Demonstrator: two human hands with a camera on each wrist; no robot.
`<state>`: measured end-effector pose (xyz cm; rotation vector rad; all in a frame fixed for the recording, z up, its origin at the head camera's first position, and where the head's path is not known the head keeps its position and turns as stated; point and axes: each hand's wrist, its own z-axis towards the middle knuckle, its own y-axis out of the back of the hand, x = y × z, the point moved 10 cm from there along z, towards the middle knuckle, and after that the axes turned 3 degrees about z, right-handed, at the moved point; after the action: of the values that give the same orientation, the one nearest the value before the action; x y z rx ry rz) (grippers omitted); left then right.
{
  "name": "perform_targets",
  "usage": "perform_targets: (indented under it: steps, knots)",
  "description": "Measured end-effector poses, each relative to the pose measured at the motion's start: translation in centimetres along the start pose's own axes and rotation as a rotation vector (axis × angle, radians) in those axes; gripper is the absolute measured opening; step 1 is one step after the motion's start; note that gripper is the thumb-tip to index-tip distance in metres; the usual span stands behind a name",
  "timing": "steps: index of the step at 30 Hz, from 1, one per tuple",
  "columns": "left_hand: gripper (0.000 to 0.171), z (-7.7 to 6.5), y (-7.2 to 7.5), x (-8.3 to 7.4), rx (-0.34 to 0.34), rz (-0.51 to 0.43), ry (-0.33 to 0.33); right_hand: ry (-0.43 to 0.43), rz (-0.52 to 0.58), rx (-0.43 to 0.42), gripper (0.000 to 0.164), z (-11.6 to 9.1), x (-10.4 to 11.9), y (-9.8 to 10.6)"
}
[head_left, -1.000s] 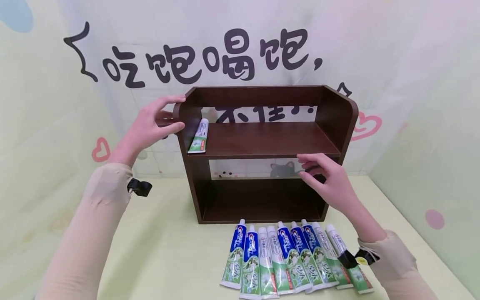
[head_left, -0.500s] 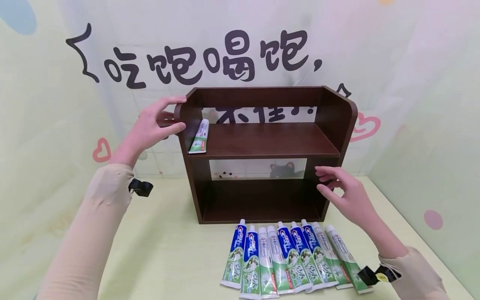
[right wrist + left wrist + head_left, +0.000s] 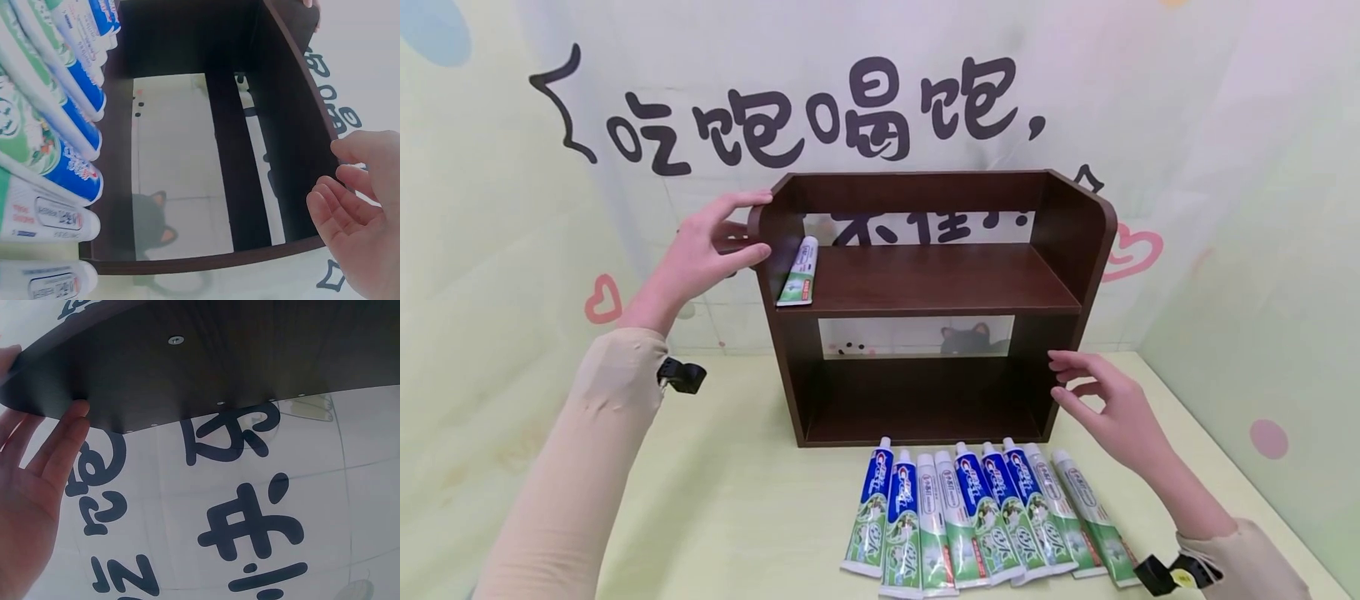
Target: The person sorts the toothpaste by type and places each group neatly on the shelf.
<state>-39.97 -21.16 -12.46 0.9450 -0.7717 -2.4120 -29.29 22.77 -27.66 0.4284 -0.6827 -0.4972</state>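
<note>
A dark brown two-tier shelf (image 3: 925, 283) stands on the pale table. My left hand (image 3: 700, 250) touches its left side panel near the top, index finger and thumb at the front edge. In the left wrist view, fingertips (image 3: 80, 409) of this hand meet the panel's outer face. One toothpaste tube (image 3: 800, 272), white and green, leans at the left end of the upper tier. My right hand (image 3: 1108, 408) hovers by the shelf's lower right side, fingers loosely bent, holding nothing. Below it lie a white-and-green toothpaste tube (image 3: 1093, 517) and several other tubes, including a blue-and-green one (image 3: 870, 508).
The tubes lie side by side in front of the shelf, caps toward it. Behind the shelf is a backdrop (image 3: 700, 50) with large black characters. A pale green wall (image 3: 1270, 275) borders the table (image 3: 737, 500) on the right.
My right hand has moved right and down, from in front of the shelf's middle board to beside its lower right side. My left hand stays at the side panel.
</note>
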Motion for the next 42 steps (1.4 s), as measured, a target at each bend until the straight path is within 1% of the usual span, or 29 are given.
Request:
perform_targets:
  steps: [9, 15, 27, 42]
  knots:
    - [0.062, 0.1, 0.1, 0.1, -0.007, -0.002, 0.007, -0.009, -0.013, 0.010, 0.050, -1.3, -1.3, -0.1]
    - [0.062, 0.1, -0.1, 0.1, 0.004, 0.002, 0.003, -0.021, -0.024, 0.028, 0.052, -2.3, -1.8, -0.4]
    - [0.062, 0.1, 0.0, -0.1, -0.005, 0.004, -0.007, -0.068, -0.040, 0.063, 0.052, -4.2, -3.3, -0.5]
    - [0.062, 0.1, 0.0, 0.1, -0.012, 0.003, 0.002, -0.147, -0.084, 0.143, 0.052, -6.6, -5.2, -1.1]
